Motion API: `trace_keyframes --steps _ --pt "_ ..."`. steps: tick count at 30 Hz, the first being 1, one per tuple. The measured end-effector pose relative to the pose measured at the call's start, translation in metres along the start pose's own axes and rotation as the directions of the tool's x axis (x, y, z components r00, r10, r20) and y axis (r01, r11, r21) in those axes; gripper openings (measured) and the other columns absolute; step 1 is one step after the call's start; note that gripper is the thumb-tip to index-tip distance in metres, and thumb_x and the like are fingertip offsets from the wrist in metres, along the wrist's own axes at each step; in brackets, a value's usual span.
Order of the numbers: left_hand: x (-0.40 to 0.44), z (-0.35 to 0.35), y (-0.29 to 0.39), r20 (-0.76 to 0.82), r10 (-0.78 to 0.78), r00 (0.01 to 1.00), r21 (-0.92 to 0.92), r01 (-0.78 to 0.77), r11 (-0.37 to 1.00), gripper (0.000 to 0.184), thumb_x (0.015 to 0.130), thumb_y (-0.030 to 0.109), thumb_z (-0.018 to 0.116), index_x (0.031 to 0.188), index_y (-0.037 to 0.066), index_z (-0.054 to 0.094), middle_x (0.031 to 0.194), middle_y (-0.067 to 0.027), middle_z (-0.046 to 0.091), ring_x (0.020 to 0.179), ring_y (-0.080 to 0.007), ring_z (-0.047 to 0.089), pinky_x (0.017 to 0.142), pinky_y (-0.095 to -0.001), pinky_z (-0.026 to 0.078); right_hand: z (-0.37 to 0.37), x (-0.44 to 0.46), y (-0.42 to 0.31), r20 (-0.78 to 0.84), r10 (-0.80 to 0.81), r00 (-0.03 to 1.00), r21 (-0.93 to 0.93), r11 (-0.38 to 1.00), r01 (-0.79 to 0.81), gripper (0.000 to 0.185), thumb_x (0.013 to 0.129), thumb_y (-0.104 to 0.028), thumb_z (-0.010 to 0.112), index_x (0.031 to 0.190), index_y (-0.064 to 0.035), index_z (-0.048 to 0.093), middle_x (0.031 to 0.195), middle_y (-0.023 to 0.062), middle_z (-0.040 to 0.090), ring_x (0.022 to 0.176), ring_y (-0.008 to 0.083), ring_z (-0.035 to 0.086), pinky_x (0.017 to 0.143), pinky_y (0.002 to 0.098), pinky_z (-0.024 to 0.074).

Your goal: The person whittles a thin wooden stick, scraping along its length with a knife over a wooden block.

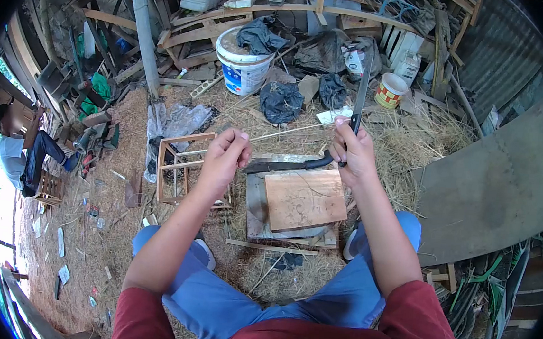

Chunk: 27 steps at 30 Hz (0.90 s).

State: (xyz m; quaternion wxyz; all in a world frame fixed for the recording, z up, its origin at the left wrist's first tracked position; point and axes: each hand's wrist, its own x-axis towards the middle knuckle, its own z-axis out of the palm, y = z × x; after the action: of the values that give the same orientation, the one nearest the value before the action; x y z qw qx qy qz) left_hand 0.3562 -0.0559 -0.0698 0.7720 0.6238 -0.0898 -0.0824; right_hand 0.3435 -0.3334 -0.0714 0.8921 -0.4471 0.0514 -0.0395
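A knife [362, 90] with a black handle points upward from my right hand [354, 149], whose fingers are wrapped round the handle. My left hand [226, 154] is closed on a thin pale strip [288, 131], which stretches across to my right hand. Between and below the hands a wooden board [304, 198] lies on a low block. A dark, black-handled blade [291, 165] rests at the board's far edge. Left of it stands a small wooden frame [163, 170], partly hidden by my left hand and forearm.
Beyond the hands are a large white bucket [243, 73], black plastic bags [281, 102] and a small red-yellow bucket [390, 91]. A grey sheet [490, 182] leans at the right. Another person [18, 147] sits at the far left. Straw and scraps cover the ground.
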Motion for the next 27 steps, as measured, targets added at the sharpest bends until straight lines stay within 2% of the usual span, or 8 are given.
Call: trace_keyframes --steps 2,5,11,13,15,18,23,27 --pt "0.002 -0.006 -0.003 0.072 -0.011 0.997 0.173 -0.001 0.985 0.010 0.102 0.015 0.059 0.098 0.006 0.057 0.078 0.0013 0.057 0.069 -0.0056 0.051 0.061 -0.0222 0.041 -0.003 0.002 -0.005 0.001 -0.057 0.998 -0.066 0.996 0.057 0.009 0.098 -0.015 0.067 0.103 -0.0090 0.062 0.066 -0.0066 0.047 0.045 0.0039 0.036 0.044 0.0247 0.0306" --pt "-0.003 -0.006 0.002 0.236 -0.087 0.968 0.254 0.025 0.967 0.010 0.102 0.015 0.059 0.100 0.006 0.057 0.078 0.0010 0.057 0.069 -0.0061 0.051 0.061 -0.0227 0.042 -0.003 0.001 -0.011 0.019 -0.070 0.997 -0.085 0.994 0.072 0.011 0.098 -0.014 0.067 0.105 -0.0074 0.062 0.064 -0.0065 0.045 0.045 0.0043 0.036 0.044 0.0243 0.0310" --pt "-0.011 -0.005 0.004 0.421 -0.149 0.895 0.357 -0.012 0.934 0.026 0.108 0.027 0.049 0.108 0.003 0.060 0.077 0.0000 0.059 0.071 -0.0081 0.053 0.066 -0.0256 0.044 -0.005 -0.001 -0.012 0.103 -0.050 0.993 -0.094 0.994 0.060 0.014 0.099 -0.015 0.066 0.108 -0.0048 0.062 0.064 -0.0059 0.045 0.046 0.0049 0.037 0.045 0.0238 0.0316" --pt "-0.012 -0.004 0.010 0.505 -0.213 0.836 0.551 -0.123 0.826 0.031 0.109 0.027 0.046 0.116 0.002 0.063 0.077 -0.0005 0.060 0.072 -0.0086 0.054 0.067 -0.0261 0.045 -0.004 -0.001 -0.014 0.111 -0.038 0.993 -0.103 0.993 0.049 0.014 0.099 -0.015 0.065 0.108 -0.0045 0.062 0.066 -0.0055 0.046 0.046 0.0049 0.037 0.045 0.0237 0.0316" --pt "-0.014 -0.003 0.008 0.539 -0.240 0.807 0.563 -0.133 0.816 0.034 0.110 0.029 0.044 0.123 0.003 0.062 0.078 0.0000 0.059 0.077 -0.0091 0.055 0.072 -0.0261 0.045 -0.006 -0.004 -0.010 0.113 -0.026 0.993 -0.105 0.994 0.038 0.015 0.099 -0.015 0.065 0.108 -0.0042 0.062 0.067 -0.0052 0.046 0.046 0.0049 0.037 0.045 0.0236 0.0317" --pt "-0.015 0.004 0.012 0.512 -0.279 0.812 0.350 0.099 0.931 0.034 0.110 0.030 0.043 0.120 0.004 0.062 0.084 0.0003 0.061 0.077 -0.0090 0.056 0.074 -0.0261 0.047 0.001 -0.003 -0.011 0.169 -0.010 0.986 -0.133 0.991 0.033 0.015 0.100 -0.014 0.063 0.109 -0.0024 0.062 0.069 -0.0043 0.047 0.047 0.0043 0.038 0.044 0.0229 0.0312" --pt "-0.014 0.012 0.002 0.540 -0.292 0.789 0.404 0.062 0.913 0.033 0.111 0.029 0.041 0.121 0.004 0.060 0.083 -0.0007 0.061 0.076 -0.0088 0.057 0.071 -0.0255 0.049 0.008 -0.003 -0.004 0.206 0.051 0.977 -0.163 0.987 -0.018 0.016 0.100 -0.014 0.062 0.109 -0.0014 0.063 0.066 -0.0053 0.046 0.045 0.0041 0.037 0.043 0.0223 0.0295" --pt "-0.016 0.018 -0.005 0.463 -0.276 0.842 0.374 0.096 0.923 0.028 0.110 0.023 0.041 0.117 0.003 0.059 0.078 -0.0005 0.059 0.068 -0.0083 0.054 0.064 -0.0249 0.047 0.012 -0.002 0.001 0.243 0.123 0.962 -0.218 0.973 -0.070 0.015 0.100 -0.016 0.063 0.106 -0.0015 0.065 0.065 -0.0067 0.045 0.045 0.0027 0.035 0.043 0.0220 0.0269"
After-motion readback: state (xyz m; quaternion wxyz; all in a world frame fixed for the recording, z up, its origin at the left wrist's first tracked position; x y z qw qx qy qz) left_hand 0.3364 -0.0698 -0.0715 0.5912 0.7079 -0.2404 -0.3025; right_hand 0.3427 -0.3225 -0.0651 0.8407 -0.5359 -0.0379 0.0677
